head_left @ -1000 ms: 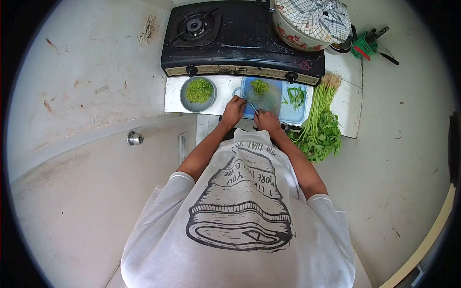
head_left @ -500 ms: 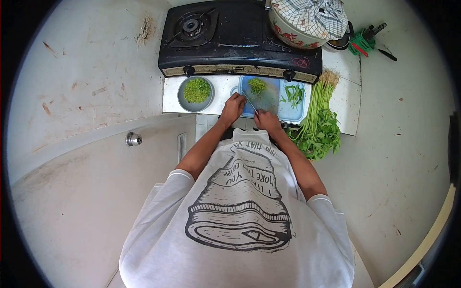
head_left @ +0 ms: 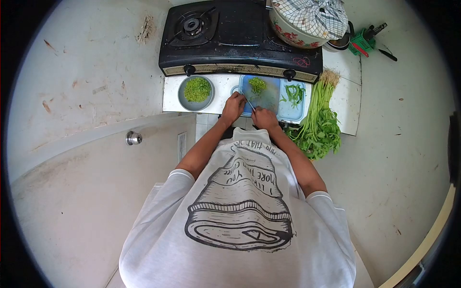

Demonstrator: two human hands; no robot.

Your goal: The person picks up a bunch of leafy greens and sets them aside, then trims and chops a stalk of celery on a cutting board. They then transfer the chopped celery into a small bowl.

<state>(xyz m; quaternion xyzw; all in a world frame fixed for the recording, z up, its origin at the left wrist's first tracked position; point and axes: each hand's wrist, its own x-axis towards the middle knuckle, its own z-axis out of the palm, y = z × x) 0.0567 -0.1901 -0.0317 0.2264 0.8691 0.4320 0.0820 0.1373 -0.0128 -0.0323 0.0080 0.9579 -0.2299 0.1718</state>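
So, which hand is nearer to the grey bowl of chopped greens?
Left. The left hand is right of the bowl, by the left end of the cutting board; the right hand, holding the knife, is farther right.

Head-worn camera looking forward and down.

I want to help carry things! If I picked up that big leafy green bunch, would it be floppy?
Probably, at the leafy end: the leafy green bunch has long, thin stems, and its leaves hang past the edge of the counter. It likely wouldn't roll much, because the leaves spread wide. Those thin leaves might tear if squeezed.
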